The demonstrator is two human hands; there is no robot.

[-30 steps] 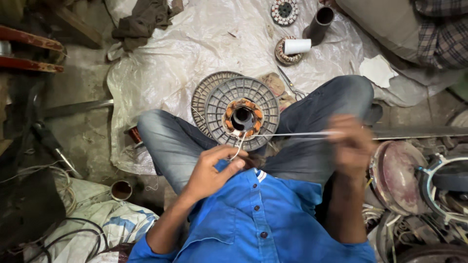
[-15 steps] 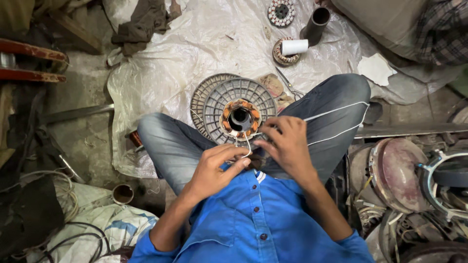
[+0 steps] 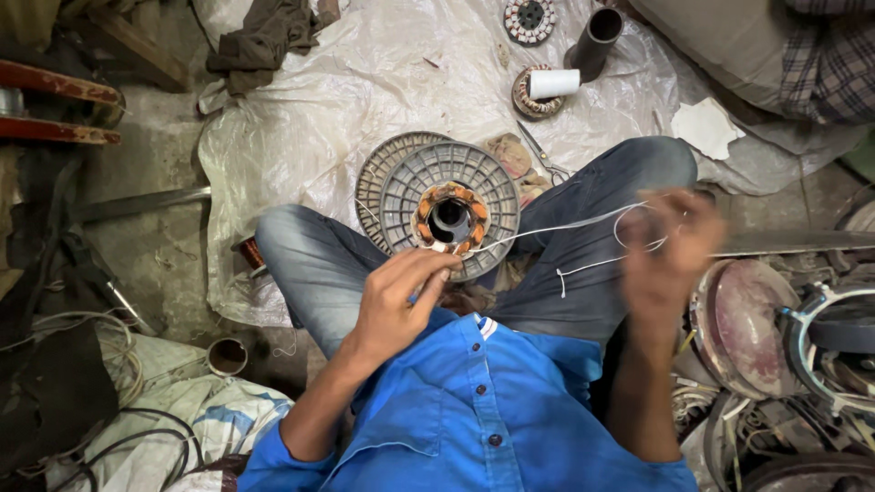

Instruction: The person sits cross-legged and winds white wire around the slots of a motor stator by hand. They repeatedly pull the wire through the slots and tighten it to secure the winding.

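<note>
Dim, flat overhead light. Soft glare on plastic sheet (image 3: pixel 365 91). Right hand (image 3: pixel 670 255) motion-blurred, left hand (image 3: pixel 396 296) sharp. Corners dark, slight wide-angle bending at edges.

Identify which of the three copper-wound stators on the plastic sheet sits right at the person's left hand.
The stator in the grey ribbed disc on the lap, touching the left hand. The other two lie farther off, by the dark tube.

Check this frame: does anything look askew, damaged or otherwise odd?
Nothing looks damaged. The right hand is motion-blurred, with white string looping loosely from it to the wound stator, where the left hand pinches. Scissors lie open on the plastic sheet.
</note>
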